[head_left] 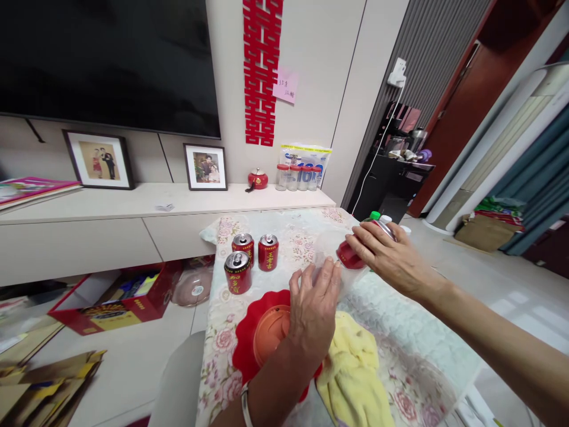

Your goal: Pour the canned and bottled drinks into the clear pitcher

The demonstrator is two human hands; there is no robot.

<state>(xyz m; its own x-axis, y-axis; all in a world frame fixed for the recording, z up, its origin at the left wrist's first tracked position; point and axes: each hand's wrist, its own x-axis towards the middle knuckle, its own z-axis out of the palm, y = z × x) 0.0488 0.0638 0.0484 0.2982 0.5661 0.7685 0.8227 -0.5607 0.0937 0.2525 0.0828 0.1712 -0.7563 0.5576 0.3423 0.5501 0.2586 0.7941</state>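
My right hand (384, 255) is wrapped over a red drink can (349, 256), which is tilted over on its side. The can lies at the mouth of a clear plastic container (323, 244) whose outline is faint. My left hand (313, 305) grips the near side of that container, with its fingertips close to the can. Under my left wrist sits a red scalloped dish (245, 335) with an orange round piece (270, 332) in it, partly covered by my arm. Beside it lies a crumpled yellow cloth (353, 362).
Three upright red cans (239, 274) stand at the left of the flowered tablecloth (222, 341). Bottles with green and white caps (376, 215) show behind my right hand. A white cabinet (178, 204) runs behind the table, holding lidded jars (292, 178) and picture frames (205, 167).
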